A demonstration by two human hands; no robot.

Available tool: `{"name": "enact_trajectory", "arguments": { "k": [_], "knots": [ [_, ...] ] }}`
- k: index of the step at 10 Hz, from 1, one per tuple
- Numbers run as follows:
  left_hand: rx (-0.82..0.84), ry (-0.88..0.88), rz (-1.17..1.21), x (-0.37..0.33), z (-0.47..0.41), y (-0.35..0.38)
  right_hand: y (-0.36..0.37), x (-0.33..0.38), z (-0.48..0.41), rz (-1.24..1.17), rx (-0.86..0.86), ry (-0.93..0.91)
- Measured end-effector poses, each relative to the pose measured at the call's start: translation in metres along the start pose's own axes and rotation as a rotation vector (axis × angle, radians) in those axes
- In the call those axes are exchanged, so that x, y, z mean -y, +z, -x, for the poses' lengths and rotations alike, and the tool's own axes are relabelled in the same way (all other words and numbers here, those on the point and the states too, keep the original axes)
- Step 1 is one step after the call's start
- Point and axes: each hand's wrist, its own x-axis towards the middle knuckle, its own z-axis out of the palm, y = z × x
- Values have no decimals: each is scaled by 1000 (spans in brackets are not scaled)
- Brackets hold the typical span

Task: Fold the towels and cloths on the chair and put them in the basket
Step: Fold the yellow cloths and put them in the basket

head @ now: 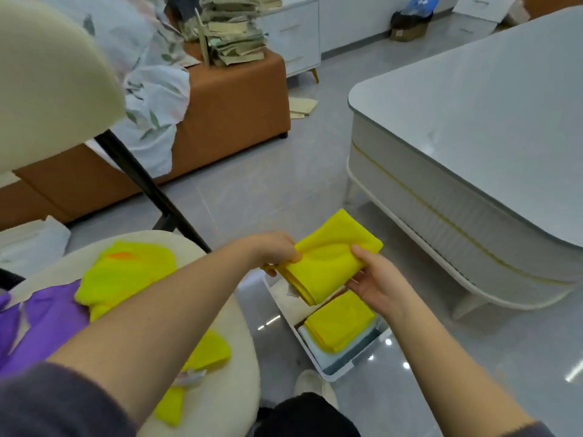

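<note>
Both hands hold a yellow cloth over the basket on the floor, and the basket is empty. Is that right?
Not quite. The basket is not empty: the head view shows a folded yellow cloth already lying in it. The rest is right: the left hand and the right hand hold a second yellow cloth over the basket on the floor.

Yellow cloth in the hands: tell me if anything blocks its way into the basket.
Nothing visible does. The left hand and right hand hold the cloth just over the open basket; a folded cloth already lies inside.
</note>
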Motion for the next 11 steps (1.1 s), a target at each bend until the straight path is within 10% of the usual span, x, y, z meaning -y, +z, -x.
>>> {"name": "enact_trajectory", "arguments": {
  "k": [4,7,11],
  "knots": [
    [171,-235,-658,21,-159,59,-55,-85,-155,-110,-193,289],
    [33,-300,-647,76,-235,87,-69,-116,-223,-102,-237,268],
    [-146,-311,-839,77,-235,103,-82,-107,-201,604,-100,-276]
  ]
}}
